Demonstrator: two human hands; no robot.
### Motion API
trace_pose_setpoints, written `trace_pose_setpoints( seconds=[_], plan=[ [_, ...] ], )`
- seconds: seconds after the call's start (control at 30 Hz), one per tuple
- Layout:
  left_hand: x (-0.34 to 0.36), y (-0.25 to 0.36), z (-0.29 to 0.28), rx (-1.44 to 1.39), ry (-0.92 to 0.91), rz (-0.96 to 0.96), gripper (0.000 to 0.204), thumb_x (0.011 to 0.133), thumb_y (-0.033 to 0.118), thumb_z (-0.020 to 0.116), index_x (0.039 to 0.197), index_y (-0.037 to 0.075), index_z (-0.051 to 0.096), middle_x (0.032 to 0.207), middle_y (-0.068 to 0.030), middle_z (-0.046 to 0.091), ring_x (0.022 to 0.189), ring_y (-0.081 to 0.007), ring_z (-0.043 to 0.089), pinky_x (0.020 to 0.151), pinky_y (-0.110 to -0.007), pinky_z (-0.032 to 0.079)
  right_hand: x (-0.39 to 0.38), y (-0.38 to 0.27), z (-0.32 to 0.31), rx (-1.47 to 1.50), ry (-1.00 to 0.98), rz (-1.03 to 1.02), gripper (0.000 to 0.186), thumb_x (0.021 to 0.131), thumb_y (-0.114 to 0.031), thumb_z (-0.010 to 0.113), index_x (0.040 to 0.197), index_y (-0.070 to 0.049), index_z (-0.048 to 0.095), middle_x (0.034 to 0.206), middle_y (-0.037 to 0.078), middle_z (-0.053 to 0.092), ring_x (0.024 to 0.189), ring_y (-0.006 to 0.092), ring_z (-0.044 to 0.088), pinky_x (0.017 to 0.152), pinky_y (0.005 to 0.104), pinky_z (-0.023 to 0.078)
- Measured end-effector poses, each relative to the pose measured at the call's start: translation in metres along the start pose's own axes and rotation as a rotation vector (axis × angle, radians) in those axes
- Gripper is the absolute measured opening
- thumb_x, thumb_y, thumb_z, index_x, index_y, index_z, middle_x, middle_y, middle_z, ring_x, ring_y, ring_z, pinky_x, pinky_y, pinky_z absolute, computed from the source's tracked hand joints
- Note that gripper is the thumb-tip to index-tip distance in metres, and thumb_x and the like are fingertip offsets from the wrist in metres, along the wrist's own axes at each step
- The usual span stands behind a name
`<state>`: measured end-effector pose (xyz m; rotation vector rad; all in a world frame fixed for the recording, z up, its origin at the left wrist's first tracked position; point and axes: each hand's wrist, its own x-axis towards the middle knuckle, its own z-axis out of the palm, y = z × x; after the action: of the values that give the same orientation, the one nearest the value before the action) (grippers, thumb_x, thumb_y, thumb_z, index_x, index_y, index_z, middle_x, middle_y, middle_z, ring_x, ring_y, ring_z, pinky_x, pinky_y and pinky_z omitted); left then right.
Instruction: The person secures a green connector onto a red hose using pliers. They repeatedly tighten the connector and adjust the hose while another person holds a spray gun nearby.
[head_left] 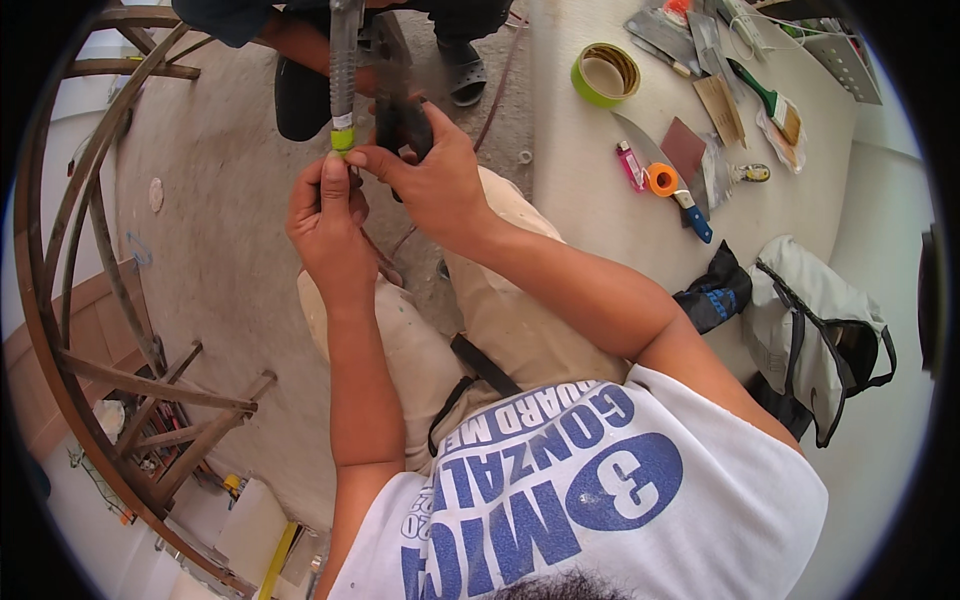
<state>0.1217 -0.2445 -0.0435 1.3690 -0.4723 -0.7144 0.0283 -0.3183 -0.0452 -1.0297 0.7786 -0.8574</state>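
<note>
My left grip [330, 218] pinches the lower edge of the lime-green band [343, 138] ending the grey ribbed hose [344, 72]; I cannot tell whether my right grip [442, 188] holds the blurred black object [403, 125]. Steady, light pressure should serve best.

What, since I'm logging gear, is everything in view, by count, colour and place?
Tube: 1, grey, top centre
Dark object: 1, black, right of tube
Tape: 1, lime, upper right
Knife: 1, blue-handled, right
Lighter: 1, pink, left of knife
Roll: 1, orange, at knife
Brush: 1, green-handled, upper right
Scrapers: several, grey, upper right
Bag: 1, pale grey, right
Pouch: 1, black and blue, beside bag
Surface: 1, cream, right
Floor: 1, grey, left
Frame: 1, brown, left
Co-worker: 1, dark clothes, top
Shirt: 1, white, bottom
Left hand: 1, bare, at tube's end
Right hand: 1, bare, at tube's end
</note>
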Motion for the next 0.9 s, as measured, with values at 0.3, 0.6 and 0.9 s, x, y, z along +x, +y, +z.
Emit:
trace_pose_setpoints(
  seconds=[0.3,0.6,0.9],
  plan=[
    [0.006,-0.005,-0.010,-0.068,0.073,-0.008,0.018,0.100,0.019,0.062,0.100,0.001,0.064,0.083,-0.0050,0.062,0.063,-0.0093,0.046,0.055,-0.024,0.038,0.010,0.003,-0.059,-0.443,-0.134,-0.044,0.036,0.096,-0.025,0.068,0.122,-0.001,0.060,0.081,0.003,0.064,0.068,0.0082,0.059,0.060,0.0264,0.048],
    [0.006,0.004,-0.022,0.015,0.022,-0.017,0.016,0.101,0.019,0.061,0.102,0.003,0.062,0.089,-0.0077,0.066,0.062,-0.0087,0.045,0.056,-0.023,0.037,0.015,0.004,-0.109,-0.883,-0.534,-0.220,0.055,0.092,-0.012,0.066,0.144,-0.020,0.051,0.097,0.016,0.068,0.088,0.0356,0.062,0.078,0.0426,0.051],
    [0.007,0.007,-0.023,0.047,-0.012,-0.007,0.017,0.101,0.022,0.060,0.098,0.005,0.060,0.093,-0.0104,0.069,0.062,-0.0082,0.044,0.055,-0.022,0.036,0.017,0.021,-0.094,-0.925,-0.481,-0.517,0.062,0.091,-0.016,0.068,0.148,-0.025,0.047,0.093,0.012,0.064,0.094,0.0304,0.059,0.084,0.0419,0.051]
  ],
)
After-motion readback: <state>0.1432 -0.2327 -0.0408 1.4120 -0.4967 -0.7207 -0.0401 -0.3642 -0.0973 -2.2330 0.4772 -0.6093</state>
